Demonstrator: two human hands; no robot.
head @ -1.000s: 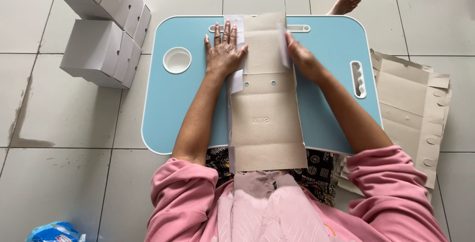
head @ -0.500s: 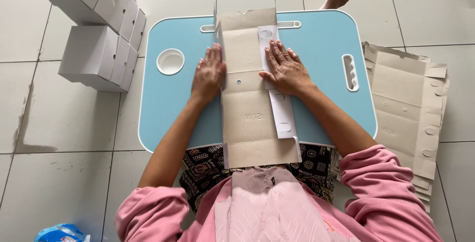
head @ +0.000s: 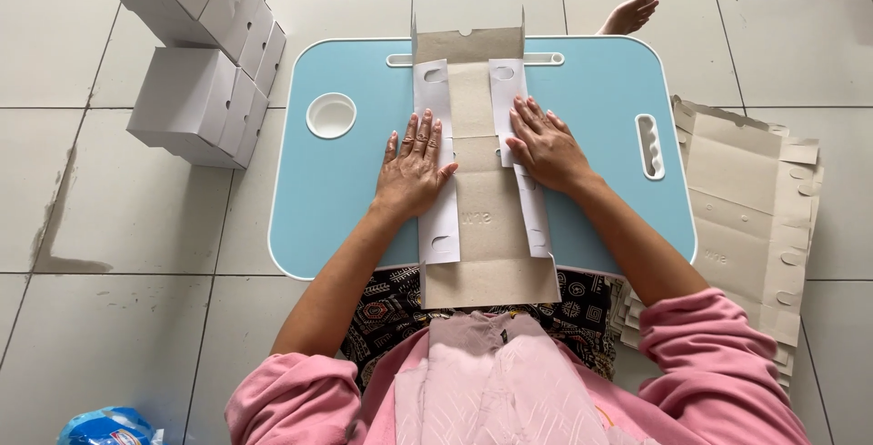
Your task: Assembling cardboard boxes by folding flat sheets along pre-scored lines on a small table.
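Two hands, left hand (head: 414, 172) and right hand (head: 544, 147), one cardboard blank (head: 482, 181) beneath them, one bench (head: 346, 200), one pile of flat blanks (head: 746, 190) right of the right hand, one bare foot (head: 629, 14).

bright, even daylight | soft faint shadows | sharp focus | no glare

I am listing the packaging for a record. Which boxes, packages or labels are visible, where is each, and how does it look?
Flat carton blank: on the blue lap table, brown, white side flaps folded in, under left hand and right hand.
Finished boxes: stacked on the floor, upper left, white, rectangular.
Stack of flat blanks: floor, right, brown.
Plastic package: bottom left, blue and white.
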